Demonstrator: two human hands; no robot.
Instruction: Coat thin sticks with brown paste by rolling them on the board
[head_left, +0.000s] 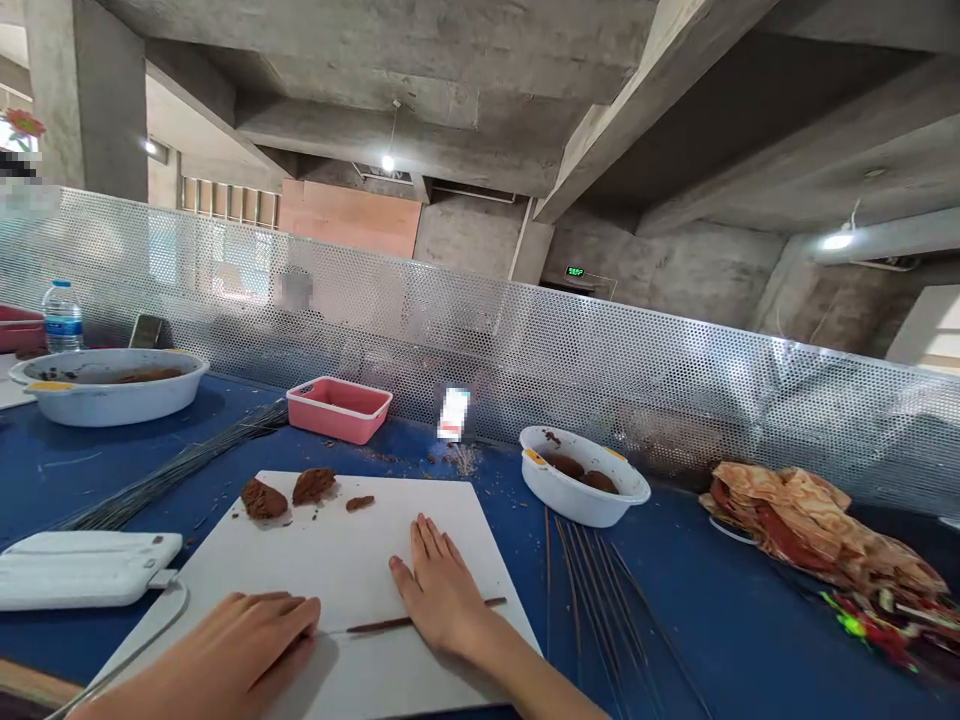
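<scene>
The right hand [442, 590] lies palm down with its fingers stretched out flat and the thumb a little apart, closed around nothing. It covers part of a slim brown rod [379, 626], which lies across a flat white rectangular board [337, 560]; one end shows at eight o'clock from this hand, the other at three.

At nine o'clock, the left hand [259, 630] is palm down, its fingers together and slightly bent, close to a fine pale tip of the rod. Its underside is hidden, so whether it grips that tip cannot be told.

Reckoned from the right hand, two rough brown clay-like lumps [264, 500] and a small brown flake [360, 503] lie on the board toward ten o'clock. Beyond the board, a pink rectangular plastic basin [322, 418] with a white rim stands at eleven, and a white oval plastic basin [555, 495] holding brown material at two. Thin dark rods [547, 580] fan out at three, and a white rounded power bank [75, 570] sits at nine. All rest on a blue tabletop [750, 650], backed at twelve by a silvery perforated metal panel [675, 370].
</scene>
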